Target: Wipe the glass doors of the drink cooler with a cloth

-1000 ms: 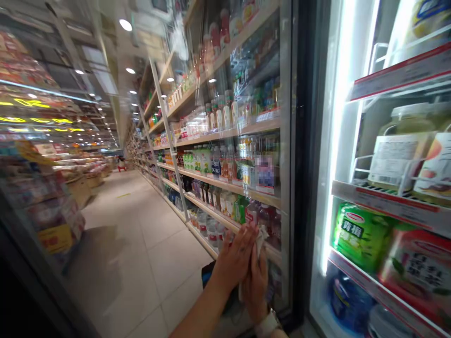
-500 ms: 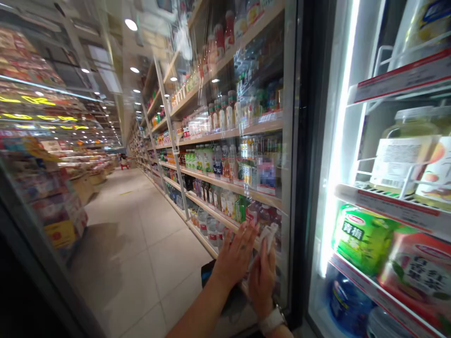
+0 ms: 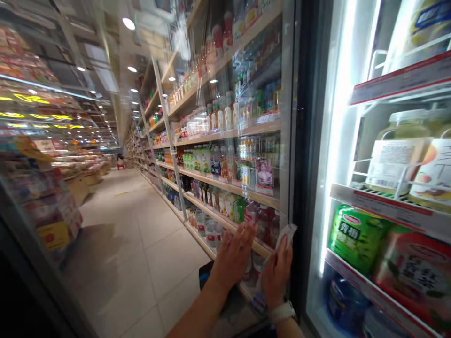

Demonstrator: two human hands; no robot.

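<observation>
My left hand [image 3: 234, 258] lies flat against the inside of a transparent glass door [image 3: 257, 56], fingers stretched upward. To its right, my right hand [image 3: 277, 274] presses a crumpled white wipe [image 3: 287, 234] to the glass, close to the door's dark frame [image 3: 303, 155]. The wipe sticks out above the fingertips and its lower part is covered by the hand. Whether it is cloth or paper I cannot tell. A pale watch band [image 3: 282, 312] circles the right wrist.
Right of the frame, a lit cooler holds bottles [image 3: 398, 150], a green drink pack [image 3: 357, 237] and a red drink pack [image 3: 414, 272] on wire shelves. Through the glass are wooden shelves [image 3: 225, 134] of drinks and a tiled aisle floor [image 3: 130, 225]. A dark object [image 3: 206, 274] is below the left hand.
My right hand has slid the wipe rightward across the glass, toward the door frame. My left hand has stayed nearly in place on the glass. The view has shifted slightly.
</observation>
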